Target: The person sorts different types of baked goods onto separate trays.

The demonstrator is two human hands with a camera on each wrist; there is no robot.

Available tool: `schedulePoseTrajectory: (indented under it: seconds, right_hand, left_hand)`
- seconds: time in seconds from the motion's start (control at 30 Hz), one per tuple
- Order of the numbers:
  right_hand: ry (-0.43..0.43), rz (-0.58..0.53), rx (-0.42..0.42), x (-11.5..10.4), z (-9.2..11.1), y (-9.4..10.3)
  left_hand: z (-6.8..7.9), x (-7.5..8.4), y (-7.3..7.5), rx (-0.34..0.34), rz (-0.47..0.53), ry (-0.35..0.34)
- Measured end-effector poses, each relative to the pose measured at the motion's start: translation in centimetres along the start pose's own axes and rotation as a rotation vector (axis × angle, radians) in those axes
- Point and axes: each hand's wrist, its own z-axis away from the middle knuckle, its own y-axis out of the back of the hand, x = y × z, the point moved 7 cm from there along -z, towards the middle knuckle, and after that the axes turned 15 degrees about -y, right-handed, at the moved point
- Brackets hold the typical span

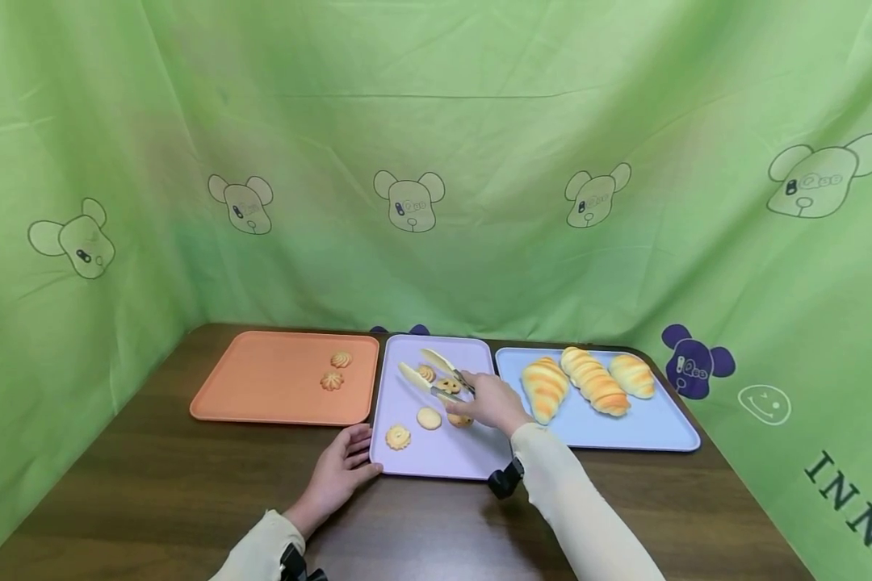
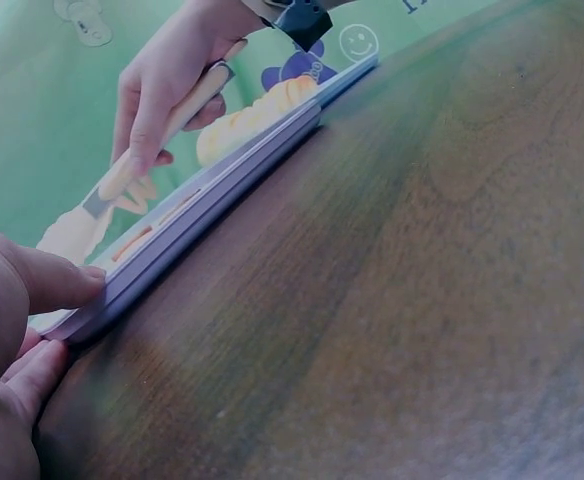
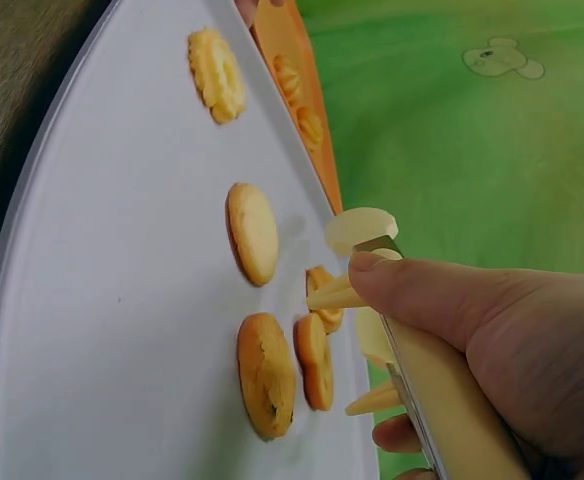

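Observation:
My right hand (image 1: 492,401) grips the handles of a pair of tongs (image 1: 416,378) with cream-coloured tips. Their arms stand apart over the far half of the purple tray (image 1: 407,347), a swirl cookie (image 1: 426,373) between the tips. Close by lie a cookie with dark bits (image 1: 447,386) and another brown cookie (image 1: 459,421), partly hidden by the hand. Nearer the front are a round plain cookie (image 1: 429,418) and a flower-shaped cookie (image 1: 398,437). At the tray's front left corner my left hand (image 1: 340,472) holds the rim, thumb (image 2: 67,285) on top.
Left of the purple tray is an orange tray (image 1: 276,379) bearing two swirl cookies (image 1: 332,380). On the right, a blue tray (image 1: 647,432) carries three bread rolls (image 1: 596,381). A green curtain (image 1: 480,266) hangs behind the brown table (image 1: 421,532).

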Motion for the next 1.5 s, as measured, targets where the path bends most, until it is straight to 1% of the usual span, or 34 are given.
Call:
schedulePoseTrajectory:
  seconds: [0.13, 0.23, 0.4, 0.53, 0.8, 1.07, 1.3, 1.5]
  right_hand:
    - [-0.019, 0.015, -0.014, 0.3, 0.0, -0.1]
    - [-0.028, 0.017, -0.024, 0.5, -0.2, -0.2]
    - [-0.024, 0.028, -0.029, 1.0, -0.3, -0.2]
    - [-0.024, 0.019, -0.051, 1.3, -0.3, -0.3]
    - [-0.035, 0.027, -0.071, 1.5, -0.3, -0.3]
    - [-0.050, 0.029, -0.074, 1.6, -0.3, -0.4]
    - [-0.070, 0.023, -0.069, 1.5, -0.3, -0.3]
    - [-0.061, 0.018, -0.063, 1.4, -0.2, -0.2]
  left_hand:
    - [0.0, -0.1, -0.1, -0.008, -0.012, 0.005]
    - [-0.1, -0.2, -0.1, -0.017, -0.028, -0.004]
    - [-0.1, -0.2, -0.3, -0.012, -0.009, -0.008]
    - [0.0, -0.2, -0.3, -0.006, 0.004, -0.001]
    - [0.1, 0.0, -0.3, -0.005, 0.019, 0.006]
    - [0.1, -0.2, -0.2, -0.006, 0.009, 0.018]
    - [-0.1, -0.2, 0.0, -0.001, -0.007, 0.014]
    - [-0.1, 0.1, 0.0, 0.008, 0.009, 0.016]
